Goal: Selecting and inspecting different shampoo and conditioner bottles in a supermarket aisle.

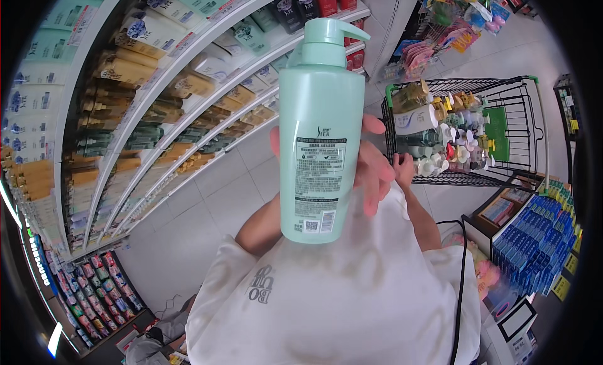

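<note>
A pale green plastic pump bottle (322,106) is held up close before me, pump head at the top of the picture and printed back label towards me. My left hand (374,169) holds it from behind; its fingers show past the right side, and the bottle hides the palm. To the right, my right hand (403,168) has its fingers curled at the wire edge of a black and green shopping cart (476,182). Inside the cart lie several pump bottles (421,119), some white, some amber, some green.
Shelves (162,94) of hair-care bottles and tubes run along the left. Hanging toys (452,26) are beyond the cart. Stacked blue boxes (532,238) stand at the right, near a black cable (464,271) over my shirt. A person in grey (160,339) is at the lower left.
</note>
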The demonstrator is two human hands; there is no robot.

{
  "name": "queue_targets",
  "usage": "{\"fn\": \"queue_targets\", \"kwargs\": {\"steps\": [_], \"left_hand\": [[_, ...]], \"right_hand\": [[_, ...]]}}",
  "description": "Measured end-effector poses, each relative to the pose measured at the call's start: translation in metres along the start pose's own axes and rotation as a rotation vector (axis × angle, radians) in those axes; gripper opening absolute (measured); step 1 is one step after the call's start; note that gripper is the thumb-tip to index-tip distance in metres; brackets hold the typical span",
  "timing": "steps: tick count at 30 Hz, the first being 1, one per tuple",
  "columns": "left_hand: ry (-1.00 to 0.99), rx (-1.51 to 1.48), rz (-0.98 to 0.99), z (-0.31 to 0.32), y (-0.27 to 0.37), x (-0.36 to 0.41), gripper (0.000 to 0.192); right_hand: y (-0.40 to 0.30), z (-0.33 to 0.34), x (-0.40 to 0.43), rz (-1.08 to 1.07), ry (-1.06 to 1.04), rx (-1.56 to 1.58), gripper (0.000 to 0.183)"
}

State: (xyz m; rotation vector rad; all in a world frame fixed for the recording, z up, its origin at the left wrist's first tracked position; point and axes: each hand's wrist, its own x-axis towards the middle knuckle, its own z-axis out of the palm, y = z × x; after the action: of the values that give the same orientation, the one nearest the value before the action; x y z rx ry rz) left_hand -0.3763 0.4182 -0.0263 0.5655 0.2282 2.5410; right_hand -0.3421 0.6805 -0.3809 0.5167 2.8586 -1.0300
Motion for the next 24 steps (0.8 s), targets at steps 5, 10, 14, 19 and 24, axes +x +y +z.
{"fn": "queue_targets", "kwargs": {"steps": [5,10,14,19,24], "left_hand": [[0.011,-0.027,0.017,0.000,-0.002,-0.001,0.086],[0.016,-0.024,0.016,0.002,-0.004,0.001,0.089],[0.020,-0.016,0.017,0.002,-0.008,0.001,0.089],[0.035,-0.014,0.003,0.004,-0.011,0.003,0.090],[0.051,0.005,0.015,0.005,-0.014,0.003,0.090]], "right_hand": [[0.007,0.000,0.000,-0.045,-0.035,0.010,0.029],[0.005,-0.003,-0.001,-0.067,-0.086,-0.008,0.020],[0.007,-0.004,-0.002,-0.150,-0.065,-0.008,0.018],[0.003,-0.007,-0.004,-0.166,-0.051,-0.009,0.019],[0.001,-0.004,-0.004,-0.158,-0.041,-0.027,0.020]]}}
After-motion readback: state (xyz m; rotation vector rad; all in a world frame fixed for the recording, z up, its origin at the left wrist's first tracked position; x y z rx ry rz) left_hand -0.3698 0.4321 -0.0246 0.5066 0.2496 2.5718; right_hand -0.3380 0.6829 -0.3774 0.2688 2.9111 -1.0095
